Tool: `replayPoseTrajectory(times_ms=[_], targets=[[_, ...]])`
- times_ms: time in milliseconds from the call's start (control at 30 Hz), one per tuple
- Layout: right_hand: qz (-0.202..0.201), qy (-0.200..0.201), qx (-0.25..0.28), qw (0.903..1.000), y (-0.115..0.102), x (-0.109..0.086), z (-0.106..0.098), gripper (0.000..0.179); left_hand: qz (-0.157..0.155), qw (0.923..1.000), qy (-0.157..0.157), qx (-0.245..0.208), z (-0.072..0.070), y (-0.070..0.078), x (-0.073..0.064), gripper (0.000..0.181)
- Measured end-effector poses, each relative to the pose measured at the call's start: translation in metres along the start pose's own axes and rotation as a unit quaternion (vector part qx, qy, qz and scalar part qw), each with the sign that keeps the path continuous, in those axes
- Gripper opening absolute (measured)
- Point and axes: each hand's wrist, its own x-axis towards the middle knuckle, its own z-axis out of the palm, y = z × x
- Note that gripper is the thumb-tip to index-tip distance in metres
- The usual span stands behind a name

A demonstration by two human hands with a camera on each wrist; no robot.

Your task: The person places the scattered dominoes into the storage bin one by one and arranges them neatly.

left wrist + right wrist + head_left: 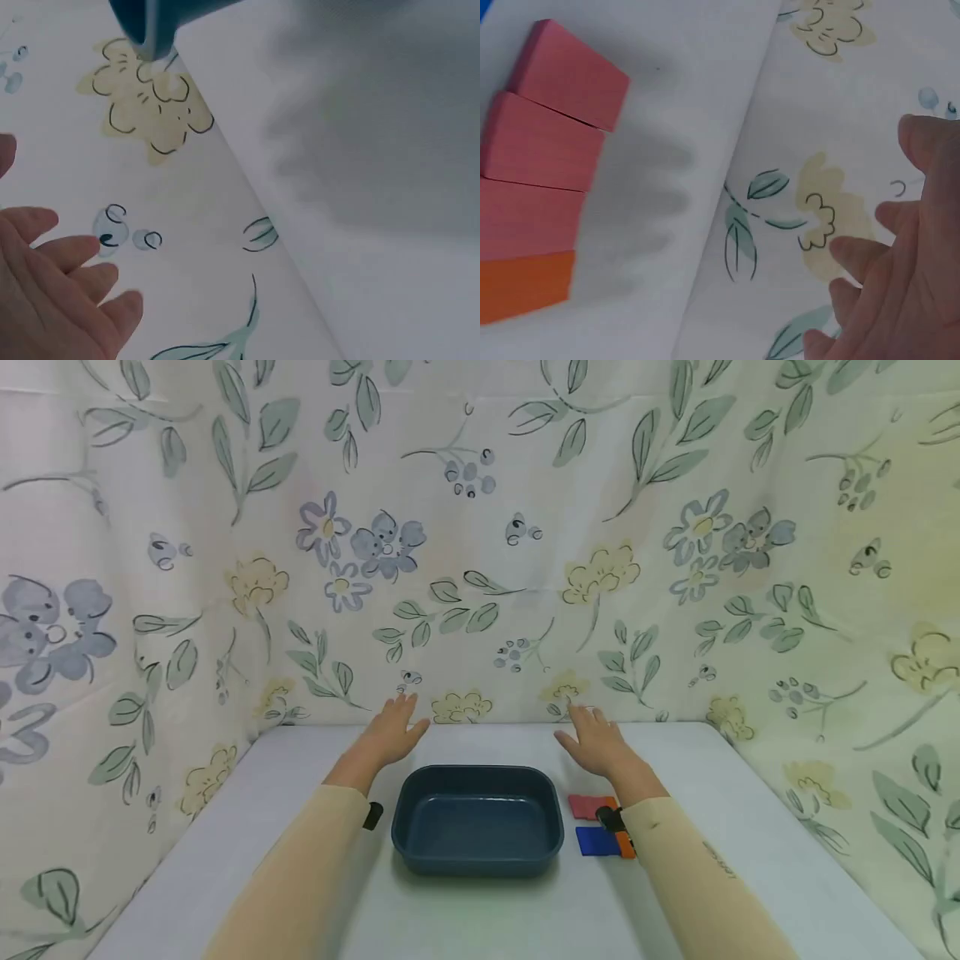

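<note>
In the head view a dark blue rectangular tray point(477, 866) lies between my two forearms. Past its far left corner, my left hand point(387, 732) hovers with spread fingers and holds nothing. Mirroring it on the right, my right hand point(600, 744) is also raised, fingers extended, nothing in it. Pink blocks point(589, 807) and a blue block point(597, 841) lie right of the tray, partly hidden by my right wrist. In the right wrist view several pink blocks point(544, 142) sit in a row with an orange block point(526, 286), apart from the hand.
The white table point(480, 917) ends at a floral cloth point(480, 543) hanging behind it and along both sides. Black wrist straps point(372, 815) show at the cuffs. A corner of the tray appears at the top of the left wrist view.
</note>
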Motion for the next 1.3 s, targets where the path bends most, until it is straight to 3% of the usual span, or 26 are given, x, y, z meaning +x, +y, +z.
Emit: replayPoseTrajectory(times_ms=[233, 467, 800, 1067, 1300], targets=[[0.007, -0.04, 0.048, 0.998, 0.002, -0.028, 0.01, 0.07, 0.036, 0.9953, -0.054, -0.072, 0.013, 0.002, -0.024, 0.073], [0.043, -0.095, 0.12, 0.9873, 0.004, -0.053, 0.01, 0.065, 0.022, 0.9876, -0.105, -0.115, 0.012, 0.003, -0.056, 0.072], [0.076, -0.106, 0.149, 0.9803, 0.013, -0.074, 0.01, 0.054, 0.033, 0.9787, -0.113, -0.168, 0.02, -0.01, -0.095, 0.077], [0.056, -0.108, 0.135, 0.9834, 0.016, -0.072, 0.007, 0.045, 0.01, 0.9749, -0.137, -0.175, 0.018, -0.018, -0.101, 0.097], [0.076, -0.113, 0.121, 0.9833, 0.015, -0.068, 0.017, 0.049, 0.016, 0.9686, -0.159, -0.191, 0.018, -0.028, -0.102, 0.105]])
